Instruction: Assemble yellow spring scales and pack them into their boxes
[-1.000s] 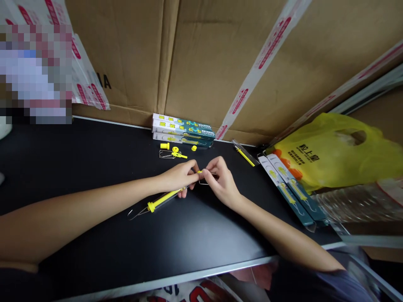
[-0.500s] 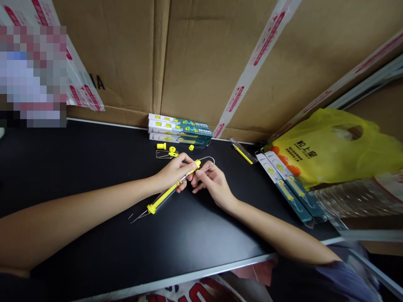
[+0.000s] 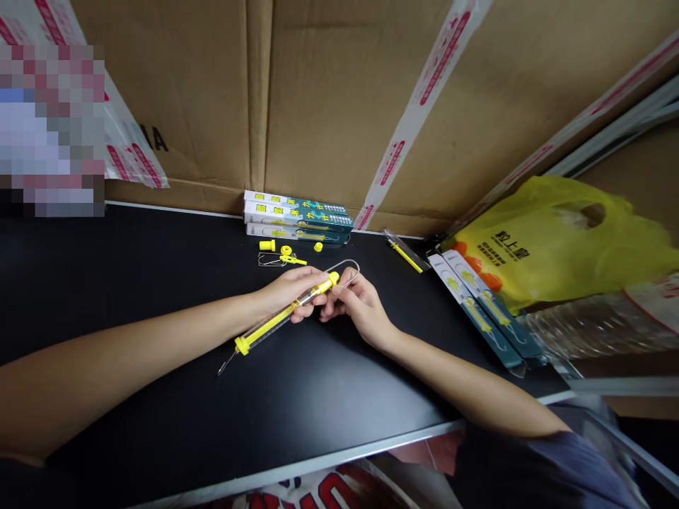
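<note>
A spring scale [image 3: 270, 322], a clear tube with yellow inner part and yellow ends, slants above the black table. My left hand [image 3: 300, 290] is closed around its upper part, near the yellow cap. A small metal hook sticks out at its lower left end. Closed at the upper end, my right hand [image 3: 354, 300] pinches the large wire loop [image 3: 350, 263] beside the cap. Behind my left hand lie a yellow cylinder [image 3: 267, 245], a yellow ring [image 3: 286, 250], a small yellow cap [image 3: 318, 247] and a wire piece [image 3: 269, 260] next to a yellow strip.
Several printed boxes [image 3: 300, 218] are stacked against the cardboard wall. A thin packet with a yellow rod [image 3: 406, 254] lies right of them. Two boxes [image 3: 480, 311] and a yellow plastic bag [image 3: 552, 247] are at the right. The upper left corner is pixelated.
The spring scale has turned slightly about its length, its small hook now seen edge-on. My left fingers have straightened a little along it. The whole view has shifted slightly.
</note>
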Motion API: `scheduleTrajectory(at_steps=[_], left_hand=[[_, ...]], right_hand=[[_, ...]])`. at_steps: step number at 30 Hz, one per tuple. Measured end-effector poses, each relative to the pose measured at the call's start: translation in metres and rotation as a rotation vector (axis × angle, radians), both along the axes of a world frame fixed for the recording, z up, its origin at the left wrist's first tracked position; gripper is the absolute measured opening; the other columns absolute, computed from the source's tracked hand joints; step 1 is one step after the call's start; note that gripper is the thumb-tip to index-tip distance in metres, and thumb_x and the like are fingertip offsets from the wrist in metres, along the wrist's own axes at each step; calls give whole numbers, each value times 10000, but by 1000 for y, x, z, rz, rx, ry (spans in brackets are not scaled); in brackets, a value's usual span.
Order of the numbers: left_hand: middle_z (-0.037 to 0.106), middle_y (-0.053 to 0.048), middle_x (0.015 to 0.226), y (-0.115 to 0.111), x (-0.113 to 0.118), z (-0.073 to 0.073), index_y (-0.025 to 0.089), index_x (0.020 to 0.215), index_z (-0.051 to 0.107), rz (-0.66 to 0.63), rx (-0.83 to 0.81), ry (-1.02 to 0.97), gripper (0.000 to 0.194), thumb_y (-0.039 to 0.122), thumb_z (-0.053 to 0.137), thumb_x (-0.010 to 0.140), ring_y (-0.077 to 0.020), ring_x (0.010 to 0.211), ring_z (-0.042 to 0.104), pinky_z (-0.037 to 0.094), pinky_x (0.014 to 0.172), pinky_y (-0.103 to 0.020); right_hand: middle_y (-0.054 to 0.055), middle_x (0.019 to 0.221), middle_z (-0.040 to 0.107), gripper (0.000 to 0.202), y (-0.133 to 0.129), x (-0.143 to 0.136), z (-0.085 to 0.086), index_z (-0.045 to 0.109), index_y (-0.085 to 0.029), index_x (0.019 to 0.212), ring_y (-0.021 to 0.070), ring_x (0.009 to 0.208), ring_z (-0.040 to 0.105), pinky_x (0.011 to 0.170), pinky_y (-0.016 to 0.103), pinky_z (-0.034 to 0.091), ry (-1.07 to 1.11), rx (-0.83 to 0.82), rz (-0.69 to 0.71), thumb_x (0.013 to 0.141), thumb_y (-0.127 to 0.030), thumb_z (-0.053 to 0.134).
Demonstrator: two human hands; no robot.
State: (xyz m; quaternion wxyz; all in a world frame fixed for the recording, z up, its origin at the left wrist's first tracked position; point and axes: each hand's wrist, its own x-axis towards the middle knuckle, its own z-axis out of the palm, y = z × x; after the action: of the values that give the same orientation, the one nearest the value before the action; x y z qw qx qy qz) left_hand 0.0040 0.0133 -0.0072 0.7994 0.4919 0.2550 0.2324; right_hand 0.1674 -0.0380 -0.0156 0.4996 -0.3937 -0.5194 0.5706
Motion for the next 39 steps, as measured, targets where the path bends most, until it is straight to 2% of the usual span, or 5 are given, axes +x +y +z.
scheduleTrajectory(at_steps=[10,19,25,33,39], left_hand=[[501,73,587,3,0,0,193,846,444,-99,-43,-4,218,394,473,924,-17,266,340,344,258,-136],[493,82,570,7,-1,-7,199,852,409,-156,-57,-70,212,391,454,929,-39,254,364,384,264,-164],[476,76,561,10,-1,-7,177,814,444,-245,-94,-93,249,379,397,952,-37,251,355,398,268,-169],[449,60,520,11,-1,-5,143,795,491,-305,-191,-115,374,297,216,995,-50,234,342,408,266,-180],[460,60,524,13,-2,-7,142,814,502,-351,-266,-149,370,324,238,998,-55,233,357,409,259,-181]], right_hand=[[-46,631,687,297,-1,2,0,420,-202,781,93,556,662,568,226,570,3,18,30,835,-357,667],[-58,632,683,323,-1,1,0,404,-210,765,100,566,667,593,248,562,17,-38,46,806,-352,692],[-54,624,685,328,-3,0,2,388,-214,782,110,553,668,572,256,567,18,-19,55,819,-359,680],[-60,601,655,299,-4,1,6,403,-214,798,114,566,670,578,260,577,7,-33,72,839,-370,655],[-58,607,664,316,-5,2,7,401,-215,797,107,549,661,549,249,581,2,-23,86,831,-377,670]])
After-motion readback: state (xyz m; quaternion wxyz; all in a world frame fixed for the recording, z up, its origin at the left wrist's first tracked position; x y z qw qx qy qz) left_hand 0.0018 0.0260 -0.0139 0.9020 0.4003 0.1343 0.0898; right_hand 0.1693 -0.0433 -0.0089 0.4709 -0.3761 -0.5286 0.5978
